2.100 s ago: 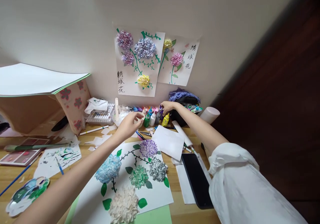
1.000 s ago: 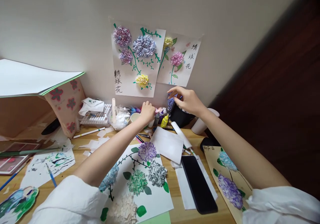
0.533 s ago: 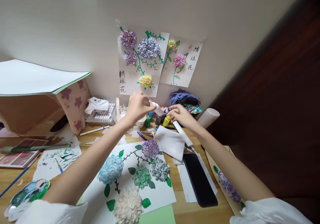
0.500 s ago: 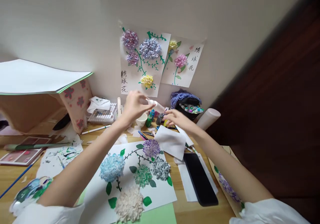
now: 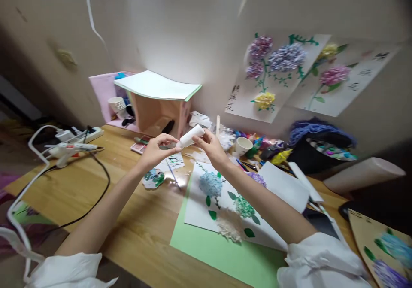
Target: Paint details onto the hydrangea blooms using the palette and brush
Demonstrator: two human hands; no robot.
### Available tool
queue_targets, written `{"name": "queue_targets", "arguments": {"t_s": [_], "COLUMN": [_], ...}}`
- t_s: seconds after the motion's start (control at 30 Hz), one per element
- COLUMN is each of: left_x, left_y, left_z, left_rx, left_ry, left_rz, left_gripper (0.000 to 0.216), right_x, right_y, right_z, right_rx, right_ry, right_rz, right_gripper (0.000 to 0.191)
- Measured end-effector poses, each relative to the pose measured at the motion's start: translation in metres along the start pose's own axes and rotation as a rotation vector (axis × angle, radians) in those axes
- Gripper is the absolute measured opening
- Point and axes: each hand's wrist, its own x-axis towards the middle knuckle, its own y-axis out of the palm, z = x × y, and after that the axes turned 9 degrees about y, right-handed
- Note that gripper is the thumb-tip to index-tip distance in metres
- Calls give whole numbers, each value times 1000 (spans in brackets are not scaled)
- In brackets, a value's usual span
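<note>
A small white tube [image 5: 190, 136] is held level above the wooden desk [image 5: 96, 185] between both hands. My left hand [image 5: 156, 150] pinches the tube's lower left end with thumb and fingers. My right hand [image 5: 209, 145] grips its upper right end. Just below them lie a paint palette [image 5: 153, 178] and a thin brush [image 5: 171, 175]. To the right is a white sheet [image 5: 199, 204] with paper hydrangea flowers, on a green sheet [image 5: 222, 253].
A glue gun [image 5: 69, 149], a power strip [image 5: 77, 133] and cables [image 5: 99, 185] lie at the left. Paint bottles [image 5: 273, 153], a paper cup [image 5: 243, 145], yarn [image 5: 317, 131], a white roll [image 5: 363, 174] and a phone [image 5: 317, 219] crowd the right. Flower pictures [image 5: 273, 73] hang on the wall.
My head has turned left, bringing the glue gun and cables into view. Both hands have come away from the paint bottles toward me, and my right hand now grips the tube too.
</note>
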Motion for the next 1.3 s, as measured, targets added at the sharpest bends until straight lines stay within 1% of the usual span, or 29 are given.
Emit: {"name": "queue_targets", "arguments": {"t_s": [0.07,0.13,0.2,0.3,0.4,0.53,0.63,0.8,0.9,0.97,1.1,1.3], "left_x": [-13,-24,-32,-41,-47,-51,-52,-52,-52,-52,-52,-56], "left_y": [-21,-30,-30,-23,-21,-25,-28,-30,-31,-31,-29,-21], "left_z": [18,33,44,58,68,75,75,75,77,78,81,89], "left_rx": [-35,-80,-115,-150,-191,-246,-275,-301,-314,-327,-368,-385], "left_ry": [-33,-39,-46,-70,-92,-124,-138,-158,-175,-190,-207,-195], "left_rz": [13,29,37,-23,-85,-132,-147,-174,-169,-143,-94,-143], "left_gripper": [50,53,52,51,49,44,46,52,53,53,53,50], "right_x": [7,11,14,16,19,20,20,22,24,26,29,32], "right_y": [26,46,59,71,76,81,84,88,90,91,91,89], "right_z": [-14,-27,-40,-55,-65,-71,-70,-64,-66,-68,-72,-78], "right_rx": [-127,-195,-254,-359,-447,-534,-573,-645,-592,-541,-505,-545], "right_ry": [-2,12,18,0,-27,-66,-88,-96,-43,-6,-5,-25], "right_rz": [67,127,163,172,179,204,217,290,299,304,313,278], "right_gripper": [39,36,31,27,27,25,25,26,26,27,29,29]}}
